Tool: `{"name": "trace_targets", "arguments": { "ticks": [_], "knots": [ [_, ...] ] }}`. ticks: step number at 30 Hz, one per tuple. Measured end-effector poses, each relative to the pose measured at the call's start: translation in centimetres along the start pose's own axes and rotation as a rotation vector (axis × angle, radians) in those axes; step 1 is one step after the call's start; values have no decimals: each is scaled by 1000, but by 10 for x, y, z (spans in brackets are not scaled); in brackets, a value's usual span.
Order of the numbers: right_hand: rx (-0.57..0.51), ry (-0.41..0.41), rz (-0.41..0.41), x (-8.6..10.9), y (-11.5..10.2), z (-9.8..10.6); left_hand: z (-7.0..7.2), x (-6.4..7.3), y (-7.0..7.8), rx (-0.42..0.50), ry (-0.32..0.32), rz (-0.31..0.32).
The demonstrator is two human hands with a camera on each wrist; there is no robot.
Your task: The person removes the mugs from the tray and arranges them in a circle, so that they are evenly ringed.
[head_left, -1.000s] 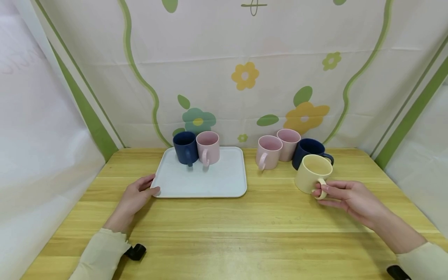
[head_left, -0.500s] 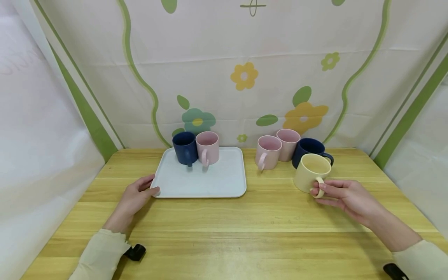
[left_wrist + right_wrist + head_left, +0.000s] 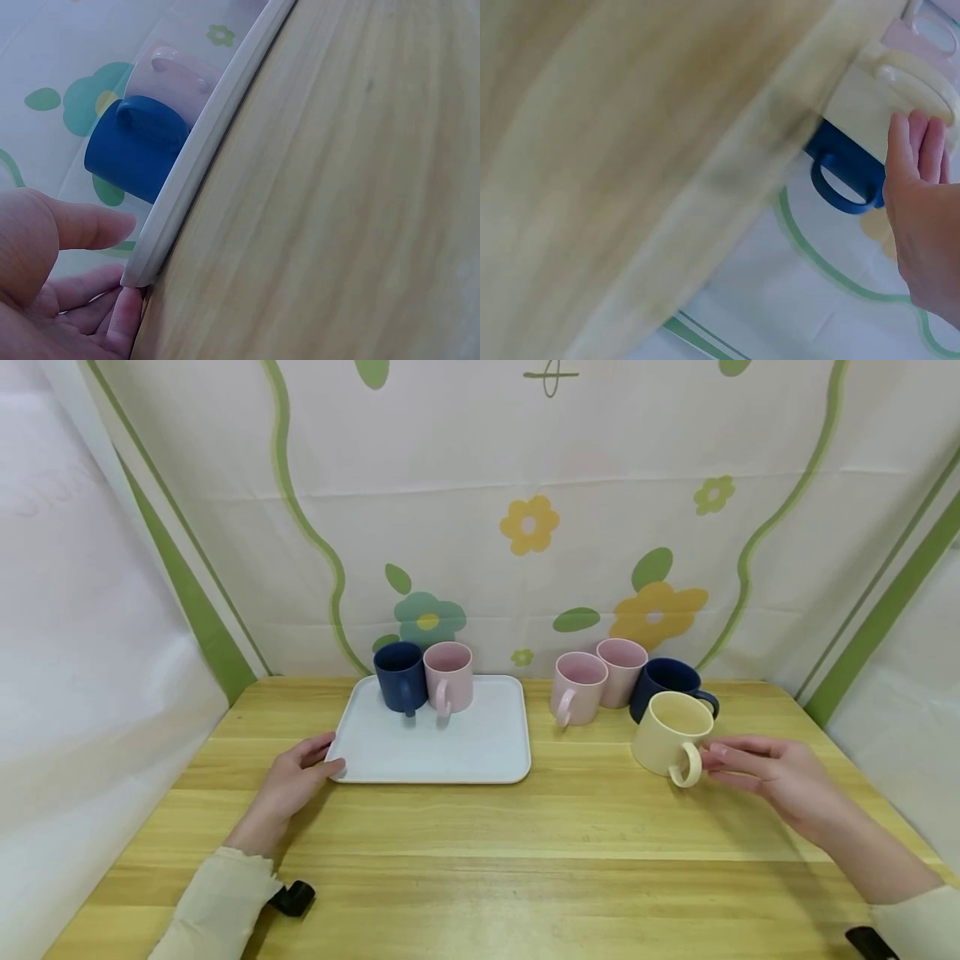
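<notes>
A pale yellow mug [image 3: 672,739] stands upright on the wooden table at the right, its handle [image 3: 686,767] turned toward the front right. Just right of that handle is my right hand [image 3: 780,777], its fingers extended and around nothing; whether the fingertips brush the mug is unclear. In the right wrist view the straight fingers [image 3: 917,146] lie beside the yellow mug. My left hand [image 3: 296,781] holds the front left corner of a white tray [image 3: 427,760], thumb over the rim and fingers at its outer side. On the tray sit a navy mug [image 3: 400,681] and a pink mug [image 3: 450,681], side by side.
Behind the yellow mug stand another navy mug [image 3: 666,681] and two pink mugs, one in front [image 3: 577,693] and one farther back [image 3: 622,677], close together. A flower-patterned curtain [image 3: 480,527] rises along the table's back edge. Bare wood [image 3: 495,860] stretches across the front.
My right hand has let go of the yellow mug's handle and drawn back slightly to the right. The left hand and the tray stay put; the head view has shifted a little.
</notes>
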State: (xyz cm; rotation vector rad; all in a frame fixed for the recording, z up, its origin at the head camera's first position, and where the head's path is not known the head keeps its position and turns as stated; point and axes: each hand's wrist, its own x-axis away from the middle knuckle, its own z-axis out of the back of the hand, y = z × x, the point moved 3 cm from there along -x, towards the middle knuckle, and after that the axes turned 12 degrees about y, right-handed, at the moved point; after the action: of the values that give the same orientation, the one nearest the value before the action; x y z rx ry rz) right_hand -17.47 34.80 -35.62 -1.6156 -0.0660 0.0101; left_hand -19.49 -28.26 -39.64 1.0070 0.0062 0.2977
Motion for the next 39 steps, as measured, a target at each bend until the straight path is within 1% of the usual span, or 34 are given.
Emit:
{"name": "trace_targets", "arguments": {
  "ticks": [5,7,9,12,19,23,28,30,35,39],
  "knots": [
    [52,26,95,1,-16,-7,1,1,1,1,-2,-6],
    [49,34,125,0,-22,-12,1,1,1,1,0,-6],
    [36,20,149,-1,-28,-19,1,1,1,0,1,-5],
    [-4,-18,158,-5,-35,-32,1,1,1,-1,4,-8],
    [8,-87,182,-16,-49,-67,2,1,1,-1,7,-6],
    [22,-101,161,-26,-51,-91,2,2,0,9,4,-6],
    [81,-88,116,-40,-53,-124,2,0,0,14,3,-11],
    [87,-88,101,-46,-53,-137,2,-1,0,13,4,-12],
    [87,-93,81,-58,-45,-166,1,-1,0,17,1,-9],
    [115,-93,64,-67,-38,-186,2,1,1,14,1,-9]
  ]
}}
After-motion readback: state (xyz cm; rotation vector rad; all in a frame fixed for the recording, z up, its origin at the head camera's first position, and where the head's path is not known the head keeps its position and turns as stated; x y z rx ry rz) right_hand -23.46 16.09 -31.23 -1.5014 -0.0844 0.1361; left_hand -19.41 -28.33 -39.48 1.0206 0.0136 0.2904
